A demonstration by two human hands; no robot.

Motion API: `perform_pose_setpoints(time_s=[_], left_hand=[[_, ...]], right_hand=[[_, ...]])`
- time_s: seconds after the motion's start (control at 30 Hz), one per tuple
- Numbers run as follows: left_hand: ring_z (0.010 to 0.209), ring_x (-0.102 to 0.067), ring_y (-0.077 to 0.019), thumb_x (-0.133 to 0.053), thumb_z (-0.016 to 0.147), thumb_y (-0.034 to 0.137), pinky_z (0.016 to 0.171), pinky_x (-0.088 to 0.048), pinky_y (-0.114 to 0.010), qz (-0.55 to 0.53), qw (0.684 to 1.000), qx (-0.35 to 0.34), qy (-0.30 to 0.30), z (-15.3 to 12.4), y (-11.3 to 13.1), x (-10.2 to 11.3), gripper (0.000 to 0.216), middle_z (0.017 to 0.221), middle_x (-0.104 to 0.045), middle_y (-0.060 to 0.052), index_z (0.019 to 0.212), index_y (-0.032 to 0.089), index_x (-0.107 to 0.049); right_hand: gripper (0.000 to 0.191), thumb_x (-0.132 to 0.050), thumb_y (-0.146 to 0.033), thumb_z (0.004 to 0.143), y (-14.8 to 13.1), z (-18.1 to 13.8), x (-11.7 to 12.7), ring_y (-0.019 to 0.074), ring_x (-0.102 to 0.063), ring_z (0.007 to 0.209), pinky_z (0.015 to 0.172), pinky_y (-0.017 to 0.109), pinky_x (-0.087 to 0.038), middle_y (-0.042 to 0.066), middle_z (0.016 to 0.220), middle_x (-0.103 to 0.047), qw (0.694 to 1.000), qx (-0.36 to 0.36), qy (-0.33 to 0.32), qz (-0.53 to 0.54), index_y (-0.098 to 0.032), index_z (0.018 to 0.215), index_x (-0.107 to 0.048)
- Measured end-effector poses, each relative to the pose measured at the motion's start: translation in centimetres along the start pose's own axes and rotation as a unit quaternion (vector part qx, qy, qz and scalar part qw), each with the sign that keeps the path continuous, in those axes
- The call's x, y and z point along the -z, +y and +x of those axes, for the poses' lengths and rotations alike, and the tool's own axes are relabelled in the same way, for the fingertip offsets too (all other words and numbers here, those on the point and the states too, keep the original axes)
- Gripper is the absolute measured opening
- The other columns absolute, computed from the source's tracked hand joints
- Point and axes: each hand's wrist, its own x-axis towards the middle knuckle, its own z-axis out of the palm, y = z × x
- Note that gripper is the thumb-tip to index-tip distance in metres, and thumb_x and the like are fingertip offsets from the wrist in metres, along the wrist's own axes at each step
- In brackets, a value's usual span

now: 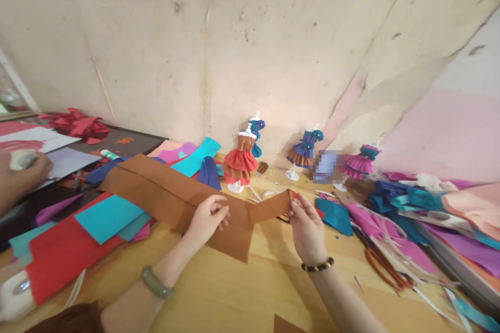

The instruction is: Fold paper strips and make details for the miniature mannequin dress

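Note:
A long folded sheet of brown crepe paper (164,190) lies across the wooden table (242,291). My left hand (207,218) rests on it near the fold, fingers curled and pinching the paper. My right hand (307,226) pinches the end of a narrow brown strip (269,207) that runs from the sheet toward the right. A green bangle is on my left wrist, a dark bead bracelet on my right.
Red (58,260) and teal (107,216) paper sheets lie at left. Small dress figures (242,158) (307,148) (361,161) stand by the wall. Scissors (385,268) and coloured scraps crowd the right. Another person's hand (19,171) is at far left.

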Motion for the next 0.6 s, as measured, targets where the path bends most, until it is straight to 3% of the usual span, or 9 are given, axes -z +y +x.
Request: perform_pose_setpoints(time_s=[0.03,0.1,0.2,0.27,0.33,0.43,0.6], left_hand=[[0.046,-0.059,-0.0126,-0.065,0.072,0.033,0.039,-0.042,-0.021,-0.022,0.999,0.002,-0.030,-0.3,0.1,-0.2,0.032,0.062,-0.063,-0.001,0.093,0.013,-0.053],[0.051,-0.063,-0.0159,-0.063,0.073,0.045,0.042,-0.044,-0.022,-0.080,0.987,0.051,-0.129,-1.0,0.4,-0.8,0.036,0.065,-0.066,-0.006,0.086,0.012,-0.055],[0.068,-0.067,-0.0204,-0.051,0.075,0.061,0.059,-0.052,-0.030,-0.223,0.938,0.159,-0.214,-2.0,0.6,-1.6,0.052,0.075,-0.068,-0.012,0.085,0.010,-0.058],[0.069,-0.067,-0.0204,-0.047,0.076,0.064,0.066,-0.052,-0.034,-0.279,0.902,0.220,-0.244,-2.3,0.5,-1.8,0.056,0.077,-0.068,-0.011,0.085,0.010,-0.059],[0.066,-0.065,-0.0185,-0.058,0.075,0.053,0.067,-0.052,-0.035,-0.291,0.894,0.239,-0.245,-2.4,0.2,-1.8,0.043,0.075,-0.067,-0.008,0.085,0.011,-0.059],[0.068,-0.064,-0.0163,-0.073,0.068,0.025,0.067,-0.052,-0.033,-0.291,0.907,0.214,-0.216,-2.2,-0.5,-1.6,0.025,0.075,-0.066,-0.005,0.084,0.011,-0.059],[0.053,-0.056,-0.0067,-0.071,0.066,0.014,0.055,-0.044,-0.019,-0.256,0.935,0.196,-0.147,-1.3,-1.5,-1.2,0.019,0.066,-0.060,0.002,0.077,0.014,-0.055]], right_hand=[[0.036,-0.070,-0.028,0.070,-0.4,-0.6,-0.2,0.0166,-0.063,0.081,0.072,0.031,-0.050,0.004,0.095,-0.067,0.996,0.075,0.002,-0.042,-0.022,0.104,-0.061],[0.031,-0.066,-0.024,0.074,-1.1,-2.1,-0.9,0.0195,-0.061,0.086,0.077,0.036,-0.049,0.007,0.094,-0.067,0.963,0.212,-0.064,-0.153,-0.021,0.104,-0.061],[0.018,-0.061,-0.015,0.078,-1.4,-4.4,-1.9,0.0199,-0.061,0.082,0.074,0.036,-0.049,0.006,0.083,-0.069,0.850,0.372,-0.267,-0.261,-0.023,0.094,-0.066],[0.022,-0.058,-0.011,0.080,-1.0,-5.3,-2.4,0.0185,-0.060,0.075,0.069,0.034,-0.049,0.004,0.078,-0.070,0.793,0.419,-0.344,-0.275,-0.025,0.095,-0.067],[0.024,-0.057,-0.011,0.081,-0.3,-5.7,-2.4,0.0176,-0.059,0.069,0.065,0.033,-0.048,0.003,0.075,-0.071,0.779,0.416,-0.373,-0.284,-0.026,0.097,-0.067],[0.024,-0.058,-0.015,0.081,0.8,-5.6,-1.7,0.0192,-0.057,0.070,0.065,0.034,-0.047,0.003,0.076,-0.071,0.786,0.360,-0.394,-0.311,-0.028,0.098,-0.068],[0.022,-0.060,-0.020,0.080,2.2,-5.3,-0.3,0.0223,-0.055,0.078,0.069,0.037,-0.046,0.004,0.079,-0.070,0.810,0.273,-0.402,-0.330,-0.029,0.099,-0.068]])
